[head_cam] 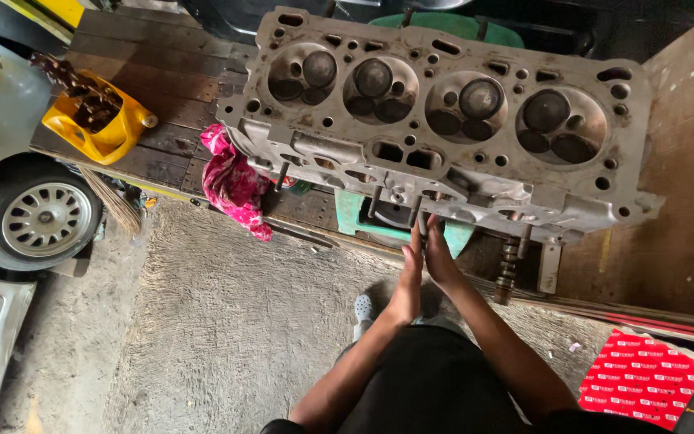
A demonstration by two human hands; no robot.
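A grey aluminium cylinder head [443, 112] lies on a wooden bench [162, 64], its four combustion chambers and valves facing up. Below its near edge, my left hand [406, 281] and my right hand [443, 261] are pressed palm to palm with the fingers straight. A thin dark rod [422, 223] is clamped between them and runs up into the underside of the head. Several studs stick out of the head on either side of the rod.
A pink cloth [234, 185] hangs off the bench edge. A cut yellow jug [94, 124] holds a chain. A car wheel [42, 217] is at the left, and a broom [114, 201] beside it. A camshaft [508, 269] leans near the head. Red printed cardboard [640, 378] lies on the floor.
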